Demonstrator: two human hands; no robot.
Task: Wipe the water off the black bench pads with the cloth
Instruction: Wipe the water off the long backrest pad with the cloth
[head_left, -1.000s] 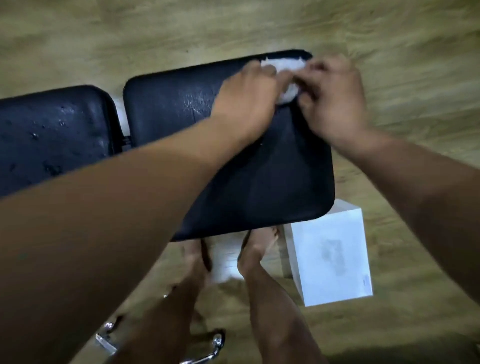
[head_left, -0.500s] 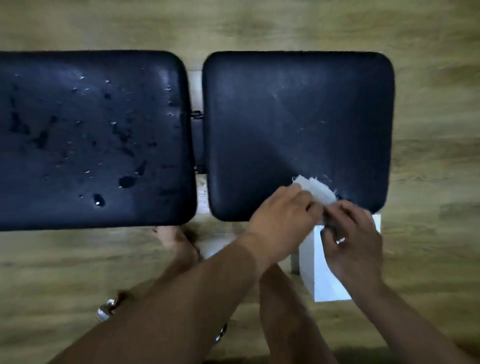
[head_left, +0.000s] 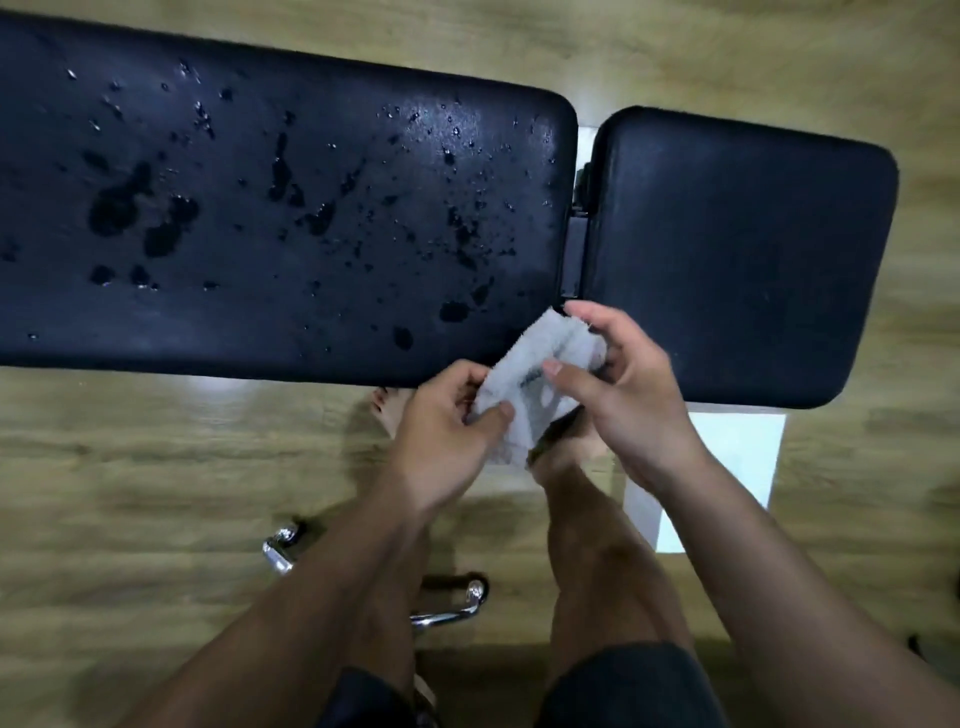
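I see water drops (head_left: 119, 208) scattered over most of the long black pad (head_left: 322, 312); the short pad (head_left: 737, 249) sits just beside its right end, above wooden floor (head_left: 130, 467).

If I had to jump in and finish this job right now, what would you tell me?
Left-hand grip: pinches the near corner of the cloth.
Right-hand grip: holds the cloth's far end, thumb on top.
Cloth: held between both hands at the near edge, where the two pads meet; not wiping.
Done: the short bench pad on the right shows no drops.
Left: the long bench pad is speckled with water drops and small puddles. Wipe all of it, probably starting at the end nearest the cloth.
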